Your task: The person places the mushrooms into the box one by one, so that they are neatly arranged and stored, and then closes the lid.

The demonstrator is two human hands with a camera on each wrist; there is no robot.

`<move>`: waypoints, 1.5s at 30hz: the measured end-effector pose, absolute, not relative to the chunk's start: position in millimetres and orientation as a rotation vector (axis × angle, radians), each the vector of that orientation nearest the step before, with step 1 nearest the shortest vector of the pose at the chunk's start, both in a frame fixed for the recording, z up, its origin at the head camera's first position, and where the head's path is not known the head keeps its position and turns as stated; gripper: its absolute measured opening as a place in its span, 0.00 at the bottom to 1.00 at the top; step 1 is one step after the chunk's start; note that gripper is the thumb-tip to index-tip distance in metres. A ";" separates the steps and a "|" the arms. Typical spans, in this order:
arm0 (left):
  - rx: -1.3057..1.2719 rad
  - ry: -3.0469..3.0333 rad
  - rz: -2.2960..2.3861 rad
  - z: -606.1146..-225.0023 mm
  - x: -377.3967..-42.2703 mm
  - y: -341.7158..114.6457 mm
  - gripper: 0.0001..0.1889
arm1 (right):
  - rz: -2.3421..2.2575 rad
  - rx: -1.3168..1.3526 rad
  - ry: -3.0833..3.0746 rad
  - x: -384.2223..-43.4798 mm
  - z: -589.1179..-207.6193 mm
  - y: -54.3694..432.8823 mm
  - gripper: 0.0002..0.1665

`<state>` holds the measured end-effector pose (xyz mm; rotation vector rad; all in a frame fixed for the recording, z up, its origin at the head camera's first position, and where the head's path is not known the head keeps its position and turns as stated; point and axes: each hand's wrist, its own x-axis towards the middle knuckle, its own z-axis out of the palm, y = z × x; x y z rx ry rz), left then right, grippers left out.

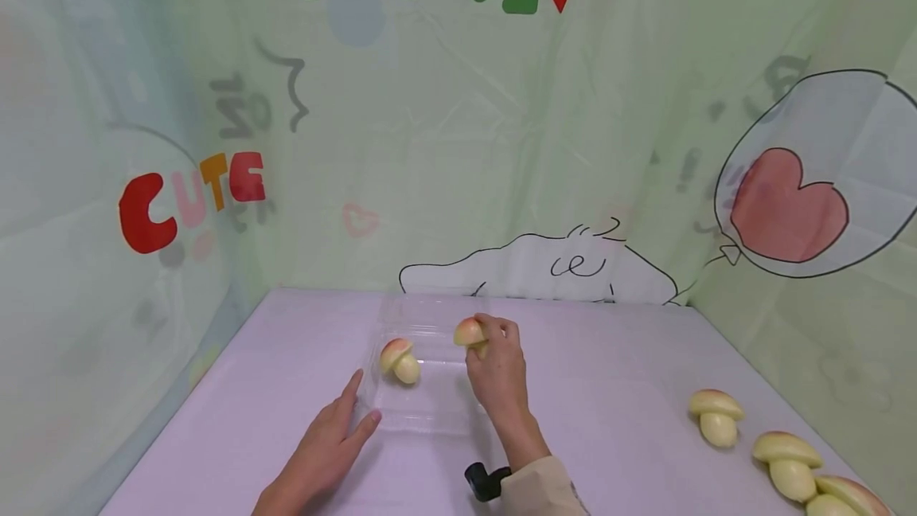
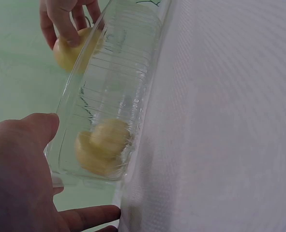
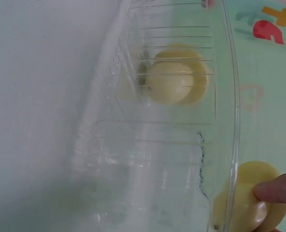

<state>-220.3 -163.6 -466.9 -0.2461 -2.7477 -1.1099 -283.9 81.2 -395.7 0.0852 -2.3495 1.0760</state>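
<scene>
From where I stand, the left hand [image 1: 322,443] comes first: thumb spread away from straight fingers, nothing gripped, its tips up against the near left corner of a clear plastic container [image 1: 438,423]. I take that light touch for steadying — thin plastic like this would probably skid on the pale tabletop [image 1: 609,412] if only one hand worked at it. The container sits squarely in front of the person, where both hands meet without stretching, which is likely why it was put there. Inside, toward its left side, lies a mushroom-shaped piece [image 1: 399,361], tipped over with its stem slanting to the near right; lying close to the wall, it leaves bare floor to its right. Over the far right part of the container a second mushroom [image 1: 470,333] is held up in the right hand [image 1: 499,373], thumb and fingers closed in a pinch on it, the red-tinged cap showing to the left of them. It hangs about level with the rim, apart from the first piece; gripping it from the right presumably keeps the knuckles clear of the wall. Farther right, well apart from the container, three more rest on the tabletop: a single mushroom [image 1: 717,418], then a nearer mushroom [image 1: 788,464] overlapped by the corner mushroom [image 1: 845,498], which the view cuts off.
</scene>
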 end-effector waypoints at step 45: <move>-0.233 -2.752 -1.107 -467.9 -222.2 -162.9 0.40 | 1.100 0.161 -2.443 -298.6 -413.4 52.9 0.29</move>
